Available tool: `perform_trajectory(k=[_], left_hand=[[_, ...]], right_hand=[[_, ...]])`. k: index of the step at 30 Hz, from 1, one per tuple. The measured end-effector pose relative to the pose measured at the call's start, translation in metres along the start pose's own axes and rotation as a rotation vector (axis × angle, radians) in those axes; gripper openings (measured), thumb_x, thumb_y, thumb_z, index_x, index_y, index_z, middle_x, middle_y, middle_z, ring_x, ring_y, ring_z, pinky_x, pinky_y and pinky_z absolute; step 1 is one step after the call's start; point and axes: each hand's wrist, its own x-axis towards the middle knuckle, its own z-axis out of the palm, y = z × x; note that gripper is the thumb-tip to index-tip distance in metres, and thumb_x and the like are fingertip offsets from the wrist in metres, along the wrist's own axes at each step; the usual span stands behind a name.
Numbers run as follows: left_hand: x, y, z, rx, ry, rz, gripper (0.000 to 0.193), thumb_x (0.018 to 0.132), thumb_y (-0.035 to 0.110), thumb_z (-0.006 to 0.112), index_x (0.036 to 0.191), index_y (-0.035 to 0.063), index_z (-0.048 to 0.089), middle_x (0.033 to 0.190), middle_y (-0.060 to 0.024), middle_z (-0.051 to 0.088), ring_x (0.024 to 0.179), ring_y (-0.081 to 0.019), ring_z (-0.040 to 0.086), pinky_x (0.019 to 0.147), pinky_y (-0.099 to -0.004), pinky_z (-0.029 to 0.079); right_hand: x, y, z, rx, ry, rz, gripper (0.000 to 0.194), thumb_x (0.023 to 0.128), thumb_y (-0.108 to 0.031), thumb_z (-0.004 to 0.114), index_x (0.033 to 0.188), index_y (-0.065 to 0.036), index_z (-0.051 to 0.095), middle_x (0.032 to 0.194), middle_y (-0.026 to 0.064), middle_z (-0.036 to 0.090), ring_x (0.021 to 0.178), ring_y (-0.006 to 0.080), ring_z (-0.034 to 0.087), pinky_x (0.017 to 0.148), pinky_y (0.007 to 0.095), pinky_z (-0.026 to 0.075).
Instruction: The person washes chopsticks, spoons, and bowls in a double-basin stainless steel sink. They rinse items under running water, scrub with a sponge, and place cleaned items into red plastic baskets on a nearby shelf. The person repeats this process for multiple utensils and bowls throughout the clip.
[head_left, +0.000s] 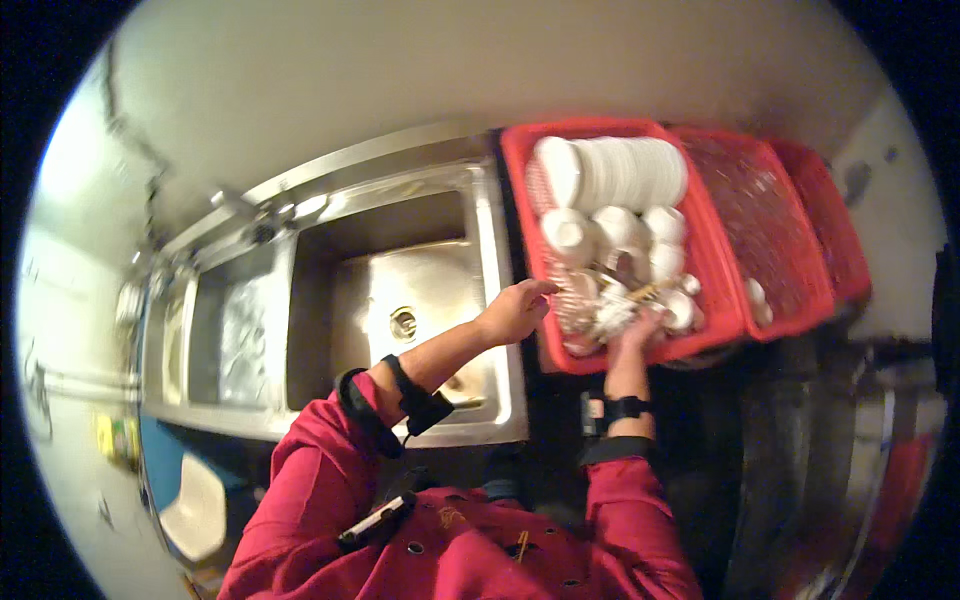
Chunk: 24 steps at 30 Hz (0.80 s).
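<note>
A red plastic basket (716, 304) stands to the right of the sink, holding white crockery. A row of white plates (634, 174) is on edge along its far side, and white bowls (570, 234) sit in front of them. My right hand (637, 330) reaches into the near part, among a blurred pile of small white pieces (613, 311) that look like spoons. Thin yellowish sticks (651, 289) lie beside them. At the basket's left rim is my left hand (516, 311), fingers bent; blur hides whether either hand grips anything.
Left of the basket is a stainless steel sink basin (420, 289) with a drain; another basin (232, 337) seems to hold water. Faucets (262, 225) line the back. A second red basket (757, 217) and a third red container (825, 217) stand at the right.
</note>
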Motion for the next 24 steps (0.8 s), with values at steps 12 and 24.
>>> perform_trajectory(k=[12, 24], left_hand=[[-0.537, -0.200, -0.156, -0.162, 0.785, -0.771, 0.031, 0.084, 0.015, 0.058, 0.111, 0.0002, 0.063, 0.100, -0.0133, 0.068, 0.090, -0.0203, 0.065, 0.082, -0.0302, 0.050], [-0.863, -0.284, -0.174, -0.351, 1.372, -0.981, 0.035, 0.079, 0.009, 0.063, 0.113, 0.0016, 0.060, 0.104, -0.0119, 0.065, 0.097, -0.0201, 0.061, 0.087, -0.0311, 0.047]], right_hand=[[-0.181, -0.028, 0.038, -0.568, -0.276, -0.426, 0.064, 0.092, -0.043, 0.040, 0.132, 0.007, 0.033, 0.137, 0.0199, 0.033, 0.123, 0.0297, 0.038, 0.105, 0.0382, 0.028], [-0.628, 0.216, 0.069, -0.559, -0.774, -0.109, 0.033, 0.090, -0.022, 0.051, 0.112, 0.001, 0.060, 0.111, 0.0102, 0.060, 0.100, 0.0220, 0.054, 0.093, 0.0358, 0.041]])
